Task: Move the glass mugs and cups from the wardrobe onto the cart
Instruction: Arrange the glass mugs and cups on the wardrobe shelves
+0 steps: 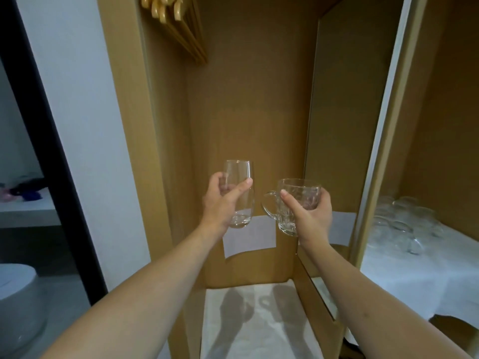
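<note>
My left hand (223, 200) grips a tall clear glass cup (239, 193), upright, held up inside the wooden wardrobe (166, 151). My right hand (308, 216) grips a dimpled glass mug (293, 203) round its body, with the handle pointing left. Both glasses hang in the air above a wardrobe shelf covered by a white cloth (259, 320). On the right, several more glasses (399, 224) stand on a white cloth in the neighbouring compartment. The cart is not in view.
Wooden hangers (176, 24) hang at the top of the wardrobe. A vertical wooden partition (329, 125) divides the two compartments. To the left are a white wall and a dark door frame (39, 125), with a white toilet (18, 301) beyond.
</note>
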Demonstrator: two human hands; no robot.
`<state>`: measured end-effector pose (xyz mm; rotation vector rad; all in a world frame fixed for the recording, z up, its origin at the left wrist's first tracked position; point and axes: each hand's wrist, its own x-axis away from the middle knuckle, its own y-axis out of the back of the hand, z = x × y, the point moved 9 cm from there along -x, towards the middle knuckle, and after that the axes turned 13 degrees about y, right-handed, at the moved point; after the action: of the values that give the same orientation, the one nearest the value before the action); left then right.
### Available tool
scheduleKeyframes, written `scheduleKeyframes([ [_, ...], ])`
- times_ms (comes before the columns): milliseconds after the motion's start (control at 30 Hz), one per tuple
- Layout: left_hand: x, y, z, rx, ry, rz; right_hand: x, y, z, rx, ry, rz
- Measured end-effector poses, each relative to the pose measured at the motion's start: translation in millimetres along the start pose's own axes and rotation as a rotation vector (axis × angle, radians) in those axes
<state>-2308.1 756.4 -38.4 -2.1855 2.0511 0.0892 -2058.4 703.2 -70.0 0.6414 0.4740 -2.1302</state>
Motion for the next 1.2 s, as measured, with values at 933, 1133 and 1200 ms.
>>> scheduleKeyframes([
  [933,120.6,-393.9,56.1,0.019,0.006,0.215,-82.7,377.5,-82.9,0.193,-0.096,-0.145],
  [1133,118.2,-444.9,90.6,-0.024,0.113,0.196,-92.9,426.2,-108.1,0.24,-0.144,-0.138],
  [1200,111.9,-459.9,99.6,-0.038,0.132,0.183,-97.5,439.7,-116.2,0.239,-0.147,-0.157],
])
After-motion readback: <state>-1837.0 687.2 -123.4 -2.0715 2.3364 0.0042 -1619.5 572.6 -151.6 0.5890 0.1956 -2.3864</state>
